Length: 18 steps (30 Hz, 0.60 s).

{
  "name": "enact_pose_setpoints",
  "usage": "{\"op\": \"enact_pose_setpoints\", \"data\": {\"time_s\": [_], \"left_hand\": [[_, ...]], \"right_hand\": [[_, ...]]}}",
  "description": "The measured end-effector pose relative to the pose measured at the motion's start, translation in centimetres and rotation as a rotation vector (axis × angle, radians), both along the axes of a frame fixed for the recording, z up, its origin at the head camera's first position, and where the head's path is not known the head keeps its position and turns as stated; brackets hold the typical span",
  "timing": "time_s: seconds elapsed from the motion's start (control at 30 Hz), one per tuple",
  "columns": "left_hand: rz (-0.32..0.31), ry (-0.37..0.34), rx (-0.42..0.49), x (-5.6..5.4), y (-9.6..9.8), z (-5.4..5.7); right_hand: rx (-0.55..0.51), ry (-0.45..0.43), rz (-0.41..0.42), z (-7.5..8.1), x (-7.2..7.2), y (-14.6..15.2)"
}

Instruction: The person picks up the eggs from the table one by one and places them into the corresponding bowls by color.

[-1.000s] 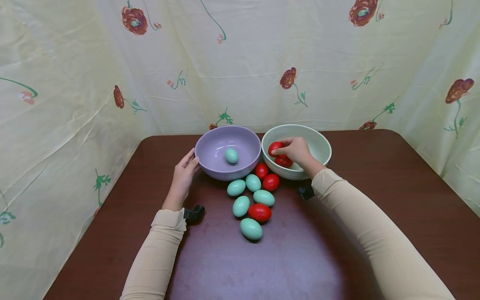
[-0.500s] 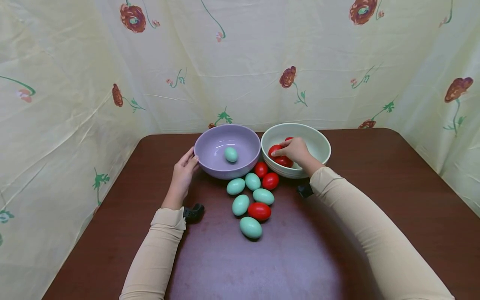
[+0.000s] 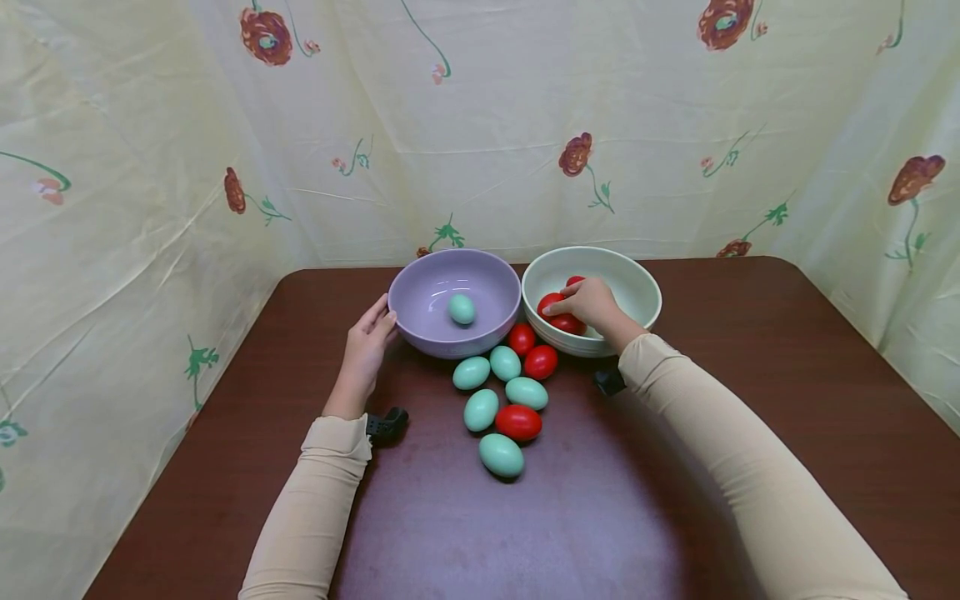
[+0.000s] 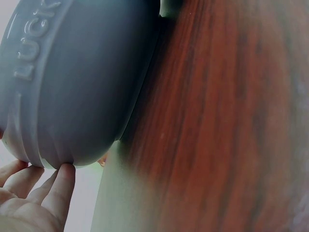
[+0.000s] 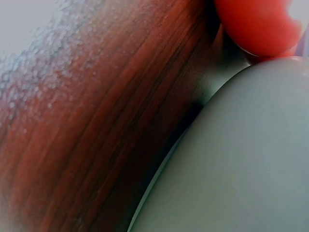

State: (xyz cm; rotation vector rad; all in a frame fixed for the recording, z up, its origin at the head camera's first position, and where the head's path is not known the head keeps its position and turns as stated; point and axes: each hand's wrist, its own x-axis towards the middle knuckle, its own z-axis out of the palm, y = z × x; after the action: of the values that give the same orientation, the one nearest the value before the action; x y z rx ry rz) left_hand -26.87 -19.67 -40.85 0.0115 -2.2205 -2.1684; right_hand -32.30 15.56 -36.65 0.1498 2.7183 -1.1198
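My left hand (image 3: 365,348) touches the left side of the purple bowl (image 3: 416,321); in the left wrist view its fairly straight fingers (image 4: 62,191) rest against the outer wall. A teal egg (image 3: 462,309) lies in that bowl. Inside the pale green bowl (image 3: 630,287), my right hand (image 3: 596,304) pinches a red egg (image 3: 551,303) between thumb and fingers, low near the bottom. Another red egg (image 3: 567,324) lies just below the hand, and a further red egg (image 3: 575,281) shows partly behind the fingers. The right wrist view does not show the hand.
In front of the bowls, several teal eggs (image 3: 501,456) and 3 red eggs (image 3: 518,422) lie in a loose group on the dark brown table (image 3: 480,542). The two bowls stand side by side near the back edge. Behind hangs a flowered curtain (image 3: 480,125).
The red egg in my right hand has come down slightly inside the pale green bowl. Another red egg has come into view behind the fingers. My left hand stays on the purple bowl.
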Motion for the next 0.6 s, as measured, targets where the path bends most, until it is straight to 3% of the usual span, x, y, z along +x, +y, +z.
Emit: {"op": "enact_pose_setpoints", "data": {"time_s": [0.33,0.43,0.6], "left_hand": [[-0.007,-0.004,-0.012,0.2,0.0,0.1],[-0.008,-0.005,-0.008,0.2,0.0,0.1],[-0.005,-0.011,-0.017,0.2,0.0,0.1]], "right_hand": [[0.007,0.039,0.007,0.1,0.4,0.3],[-0.045,0.082,-0.008,0.4,0.8,0.5],[-0.229,0.138,-0.049,1.3,1.9,0.7]]}}
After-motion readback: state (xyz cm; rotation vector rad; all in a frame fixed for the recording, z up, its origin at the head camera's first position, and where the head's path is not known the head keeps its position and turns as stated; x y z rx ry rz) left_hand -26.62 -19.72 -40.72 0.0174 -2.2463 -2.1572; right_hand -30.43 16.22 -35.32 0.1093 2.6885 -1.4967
